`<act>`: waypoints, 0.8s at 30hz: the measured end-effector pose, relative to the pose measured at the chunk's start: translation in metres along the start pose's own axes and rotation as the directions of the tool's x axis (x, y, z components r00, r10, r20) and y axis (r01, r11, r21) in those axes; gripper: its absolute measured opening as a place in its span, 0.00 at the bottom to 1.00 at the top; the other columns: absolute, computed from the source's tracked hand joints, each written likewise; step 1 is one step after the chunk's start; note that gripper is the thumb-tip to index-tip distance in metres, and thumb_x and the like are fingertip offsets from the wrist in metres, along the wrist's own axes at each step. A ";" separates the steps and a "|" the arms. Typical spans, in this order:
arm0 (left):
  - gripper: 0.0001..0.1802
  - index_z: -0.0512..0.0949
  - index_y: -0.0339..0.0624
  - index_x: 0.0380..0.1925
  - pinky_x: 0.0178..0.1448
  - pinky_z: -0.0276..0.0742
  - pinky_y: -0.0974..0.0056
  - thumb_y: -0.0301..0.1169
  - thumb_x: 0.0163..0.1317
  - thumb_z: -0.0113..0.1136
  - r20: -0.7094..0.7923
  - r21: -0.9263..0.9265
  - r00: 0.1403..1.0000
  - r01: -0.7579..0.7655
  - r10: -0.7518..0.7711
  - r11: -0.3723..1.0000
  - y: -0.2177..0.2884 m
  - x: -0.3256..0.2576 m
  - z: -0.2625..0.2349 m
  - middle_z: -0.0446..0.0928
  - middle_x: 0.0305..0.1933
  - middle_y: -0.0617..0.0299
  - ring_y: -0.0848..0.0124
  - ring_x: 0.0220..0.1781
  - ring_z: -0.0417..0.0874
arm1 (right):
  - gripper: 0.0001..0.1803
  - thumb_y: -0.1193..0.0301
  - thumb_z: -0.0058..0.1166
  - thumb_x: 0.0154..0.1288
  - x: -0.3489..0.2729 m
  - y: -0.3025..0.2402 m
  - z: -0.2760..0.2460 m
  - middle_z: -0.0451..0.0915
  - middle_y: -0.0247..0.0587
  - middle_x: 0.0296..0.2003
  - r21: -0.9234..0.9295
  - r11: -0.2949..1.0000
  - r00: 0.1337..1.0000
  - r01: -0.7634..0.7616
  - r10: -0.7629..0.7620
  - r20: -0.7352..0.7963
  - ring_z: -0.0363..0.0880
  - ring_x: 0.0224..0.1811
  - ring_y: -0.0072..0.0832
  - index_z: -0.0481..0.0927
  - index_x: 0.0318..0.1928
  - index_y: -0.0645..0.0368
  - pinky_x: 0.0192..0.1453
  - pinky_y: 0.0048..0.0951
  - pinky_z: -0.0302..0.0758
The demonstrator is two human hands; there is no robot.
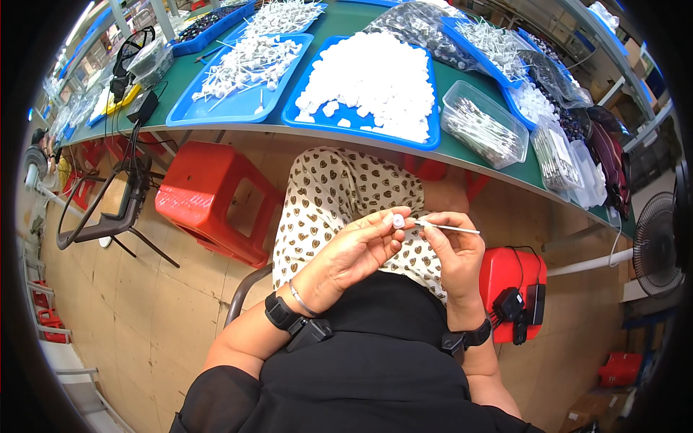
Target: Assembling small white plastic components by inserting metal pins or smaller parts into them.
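Your left hand [357, 249] pinches one small white cap [398, 221] between thumb and fingertips [390, 216], fingers nearly closed around it. Your right hand [455, 249] grips one thin white stick [447, 228], fingers curled tight on its left part, the rest jutting out rightward past the knuckles. Stick tip sits just beside the cap; can't tell if they touch. Both are held over your lap, above the heart-print cloth [339, 195].

One black band on each wrist, plus one silver bangle [302, 299] on the left.

Left of your fingers: one red stool [209, 198]. Right and below: one more red stool [505, 278] with black chargers on it.

Beyond the fingertips, the green table [462, 148]. Straight ahead, one blue tray [361, 119] heaped with white caps, too many to count. Left of it, a second blue tray [216, 108] with white sticks. Right of it, one clear rectangular tub [484, 123] of sticks, then more clear tubs [559, 155] by the edge. Farther back, more blue trays and clear bags [419, 25] of dark parts. Far right, one black fan [657, 245].
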State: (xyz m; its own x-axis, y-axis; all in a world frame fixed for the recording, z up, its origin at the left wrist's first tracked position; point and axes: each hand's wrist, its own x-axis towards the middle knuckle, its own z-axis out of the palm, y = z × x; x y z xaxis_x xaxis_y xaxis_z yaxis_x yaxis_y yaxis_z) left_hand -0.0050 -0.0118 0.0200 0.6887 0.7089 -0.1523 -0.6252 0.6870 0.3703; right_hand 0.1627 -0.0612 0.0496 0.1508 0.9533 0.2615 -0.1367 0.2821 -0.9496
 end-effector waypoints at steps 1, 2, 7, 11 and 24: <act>0.17 0.71 0.34 0.54 0.46 0.76 0.74 0.28 0.67 0.52 0.021 -0.012 1.000 0.007 -0.007 1.000 -0.001 0.001 -0.003 0.78 0.45 0.58 0.77 0.40 0.78 | 0.07 0.82 0.55 0.62 0.000 0.000 0.000 0.79 0.37 0.38 -0.043 0.999 1.000 0.022 -0.021 0.018 0.77 0.39 0.20 0.76 0.41 0.65 0.45 0.21 0.73; 0.16 0.71 0.35 0.53 0.46 0.76 0.74 0.28 0.67 0.52 0.042 -0.025 0.999 0.014 -0.013 1.000 -0.001 0.001 -0.004 0.77 0.45 0.58 0.77 0.41 0.78 | 0.07 0.82 0.55 0.62 -0.001 0.001 0.000 0.79 0.37 0.38 -0.044 0.999 1.000 0.022 -0.021 0.018 0.77 0.39 0.20 0.76 0.41 0.65 0.45 0.21 0.73; 0.15 0.72 0.37 0.53 0.48 0.75 0.73 0.27 0.67 0.52 0.037 -0.017 0.999 0.007 -0.006 1.000 -0.003 0.000 -0.004 0.77 0.47 0.60 0.76 0.42 0.77 | 0.07 0.82 0.55 0.61 -0.001 0.001 0.004 0.80 0.36 0.36 -0.143 0.987 0.997 0.067 -0.063 0.036 0.77 0.39 0.20 0.77 0.40 0.66 0.46 0.21 0.73; 0.15 0.72 0.37 0.52 0.49 0.76 0.72 0.24 0.66 0.52 0.033 -0.052 0.999 -0.036 0.037 0.998 -0.004 0.002 -0.002 0.76 0.49 0.56 0.73 0.44 0.79 | 0.06 0.82 0.56 0.61 -0.002 0.003 0.003 0.80 0.37 0.36 -0.161 0.986 0.998 0.052 -0.048 0.029 0.78 0.39 0.20 0.78 0.40 0.66 0.45 0.21 0.74; 0.13 0.73 0.36 0.49 0.53 0.78 0.70 0.24 0.66 0.53 -0.028 -0.078 0.999 -0.022 0.020 0.997 -0.004 0.001 -0.002 0.77 0.46 0.56 0.72 0.46 0.79 | 0.07 0.82 0.58 0.58 0.000 0.001 0.003 0.82 0.39 0.34 -0.401 0.899 0.985 0.172 -0.163 0.057 0.80 0.34 0.23 0.78 0.39 0.65 0.38 0.23 0.76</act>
State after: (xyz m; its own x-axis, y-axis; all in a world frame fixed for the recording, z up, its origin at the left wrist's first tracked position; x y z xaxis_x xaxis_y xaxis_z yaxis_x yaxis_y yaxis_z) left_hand -0.0019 -0.0137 0.0167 0.6658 0.7263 -0.1708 -0.6668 0.6819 0.3005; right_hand 0.1597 -0.0611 0.0492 0.1149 0.8990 0.4225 0.2961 0.3750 -0.8785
